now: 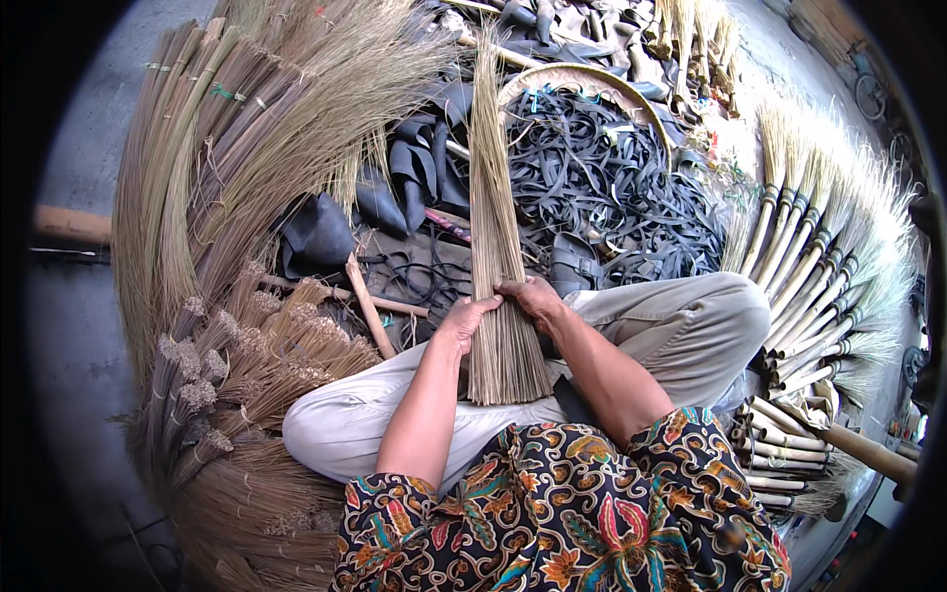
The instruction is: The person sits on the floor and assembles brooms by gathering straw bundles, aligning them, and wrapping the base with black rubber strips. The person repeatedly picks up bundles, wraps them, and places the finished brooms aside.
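Observation:
A long bundle of broom straw [493, 207] stands out in front of me, its cut ends fanned wide over my lap and its thin tips pointing away. My left hand [464, 321] is closed round its left side. From the right, my right hand [534, 300] grips the same bundle at about the same height, thumb across the top. The undersides of both hands are hidden by the straw. Just beyond the hands lie a wooden stick [369, 306] and dark cords [429, 281].
Large straw sheaves [266, 118] and smaller bundles [286, 345] crowd my left. Ahead, a woven tray [592, 77] borders heaped black rubber strips [612, 168], beside black rubber pieces [414, 168]. Finished brooms with pale handles [799, 266] are stacked at right, near a bamboo pole [868, 451].

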Demonstrator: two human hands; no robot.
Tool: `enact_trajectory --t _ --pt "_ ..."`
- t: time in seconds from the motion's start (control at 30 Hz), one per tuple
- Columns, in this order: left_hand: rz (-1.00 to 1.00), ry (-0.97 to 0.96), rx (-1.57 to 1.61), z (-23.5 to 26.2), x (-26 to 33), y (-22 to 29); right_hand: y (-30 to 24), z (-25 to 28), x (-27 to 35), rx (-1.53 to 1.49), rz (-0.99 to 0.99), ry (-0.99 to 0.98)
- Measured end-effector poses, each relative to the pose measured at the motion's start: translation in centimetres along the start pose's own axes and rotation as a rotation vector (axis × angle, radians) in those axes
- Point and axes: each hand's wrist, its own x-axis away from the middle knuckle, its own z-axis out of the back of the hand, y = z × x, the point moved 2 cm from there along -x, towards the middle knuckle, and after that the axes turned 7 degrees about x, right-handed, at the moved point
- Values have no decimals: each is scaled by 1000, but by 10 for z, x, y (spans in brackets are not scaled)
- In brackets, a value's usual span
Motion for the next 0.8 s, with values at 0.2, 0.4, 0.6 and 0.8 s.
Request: enact_trajectory --t 0.2,0.4,0.6,0.8 --pt "8 -10 44 -1 4 3 -1 1 -2 23 24 19" --pt "-43 131 -107 -5 10 7 -7 -1 6 65 10 22" --pt "2 136 -100 -7 9 5 -10 0 9 69 -54 67" --pt "-1 124 -109 -14 15 13 -20 -4 15 55 1 126"
